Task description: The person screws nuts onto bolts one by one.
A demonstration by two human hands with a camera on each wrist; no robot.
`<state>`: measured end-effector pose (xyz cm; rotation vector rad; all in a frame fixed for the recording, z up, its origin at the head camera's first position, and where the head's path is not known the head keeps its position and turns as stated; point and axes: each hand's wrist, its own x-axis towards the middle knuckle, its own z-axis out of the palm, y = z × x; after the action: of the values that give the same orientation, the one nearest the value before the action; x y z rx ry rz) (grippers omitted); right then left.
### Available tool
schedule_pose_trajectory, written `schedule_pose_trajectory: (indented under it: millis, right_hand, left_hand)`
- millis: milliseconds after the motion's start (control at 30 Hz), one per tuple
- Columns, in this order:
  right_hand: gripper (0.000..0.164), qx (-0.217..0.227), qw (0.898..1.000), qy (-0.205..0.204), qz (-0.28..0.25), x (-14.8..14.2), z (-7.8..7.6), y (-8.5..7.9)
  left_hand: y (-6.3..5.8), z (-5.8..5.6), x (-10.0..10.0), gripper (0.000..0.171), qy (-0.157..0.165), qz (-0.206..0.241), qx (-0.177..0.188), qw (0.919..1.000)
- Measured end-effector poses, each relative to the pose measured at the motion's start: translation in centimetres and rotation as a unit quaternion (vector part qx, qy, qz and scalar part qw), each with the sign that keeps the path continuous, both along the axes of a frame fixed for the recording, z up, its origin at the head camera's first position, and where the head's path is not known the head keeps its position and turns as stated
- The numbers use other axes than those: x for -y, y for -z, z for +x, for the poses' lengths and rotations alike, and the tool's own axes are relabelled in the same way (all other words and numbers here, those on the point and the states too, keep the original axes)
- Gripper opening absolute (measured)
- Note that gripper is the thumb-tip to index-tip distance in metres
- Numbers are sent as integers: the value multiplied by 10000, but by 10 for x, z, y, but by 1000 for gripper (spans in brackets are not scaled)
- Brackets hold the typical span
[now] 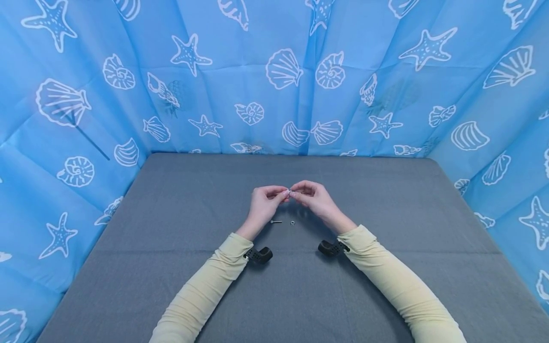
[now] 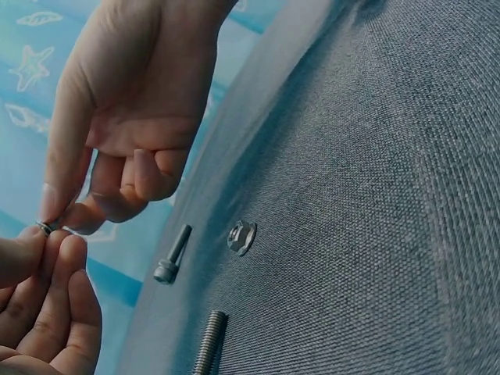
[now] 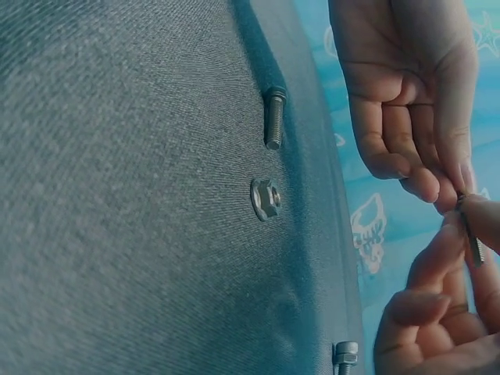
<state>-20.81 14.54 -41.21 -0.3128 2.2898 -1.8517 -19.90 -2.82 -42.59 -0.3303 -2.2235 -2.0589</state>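
Note:
Above the table, my left hand (image 1: 267, 202) and right hand (image 1: 316, 199) meet at the fingertips. Between the right thumb and fingers I pinch a small metal bolt (image 3: 474, 241); its threaded end shows in the right wrist view. My left thumb and finger pinch a small ring-like metal piece (image 2: 46, 227) at the bolt's other end, mostly covered by fingertips. Below lie a loose bolt (image 1: 276, 221) and a silver flange nut (image 1: 292, 222). Another bolt (image 2: 173, 254), apparently with a nut near its head, lies farther right, seen only in the wrist views.
A grey cloth-covered table (image 1: 193, 286) spreads under both arms. Blue curtains (image 1: 240, 85) with white shells and starfish stand behind and at both sides. Each wrist wears a black camera, such as the left one (image 1: 260, 256).

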Motion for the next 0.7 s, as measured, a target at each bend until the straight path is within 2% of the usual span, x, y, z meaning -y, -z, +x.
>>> schedule_pose_trajectory:
  millis: [200,300,400,533,700]
  right_hand:
    - [32,193,9998,86,-4,0,0,-1]
    - [28,142,9998,-9,-100,0,-1,-1]
    - [27,120,9999,-44,47,-1,-1,-1]
    - [33,170,9998,3,90,0,0,-1]
    - [27,118,9998,-32,-161,1,2,-2]
  left_hand:
    - [-5,3,0,18,1,31,32,10000]
    - [-16,9,0,18,71,59,31,10000]
    - [-24,14,0,18,102,35,-4,9999]
    - [-15,8,0,18,14,-3,14,10000]
    - [-1,0,0,20,-67,-47,43,10000]
